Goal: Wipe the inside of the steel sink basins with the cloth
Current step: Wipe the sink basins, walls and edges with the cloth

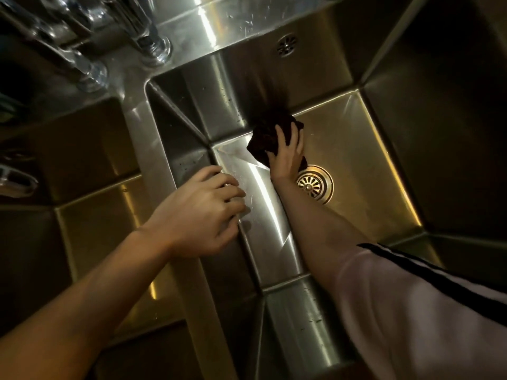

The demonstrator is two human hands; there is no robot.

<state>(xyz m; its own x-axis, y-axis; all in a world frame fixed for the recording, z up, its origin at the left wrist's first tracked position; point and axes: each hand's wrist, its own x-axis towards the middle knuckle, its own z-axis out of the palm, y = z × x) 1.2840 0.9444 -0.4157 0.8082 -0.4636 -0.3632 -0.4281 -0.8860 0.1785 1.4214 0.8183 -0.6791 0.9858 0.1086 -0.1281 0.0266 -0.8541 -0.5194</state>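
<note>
While right hand (288, 157) clamps cloth (270, 133) at right basin (356, 160) floor's far edge, left hand (203, 212), fingers loosely curled on divider (162, 165), holds nothing; left basin (96, 215) seemingly pending.

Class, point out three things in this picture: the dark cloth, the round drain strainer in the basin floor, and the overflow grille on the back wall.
dark cloth (270, 133), head view, its bunched middle.
drain strainer (312, 185), head view, its slotted centre.
overflow grille (286, 45), head view, its perforated face.

We cannot see the part of the dark cloth (270, 133) under the right hand (286, 157). The taps (148, 28) are blurred and cut off at the top edge. The left basin (90, 215) runs off the picture's left side.
</note>
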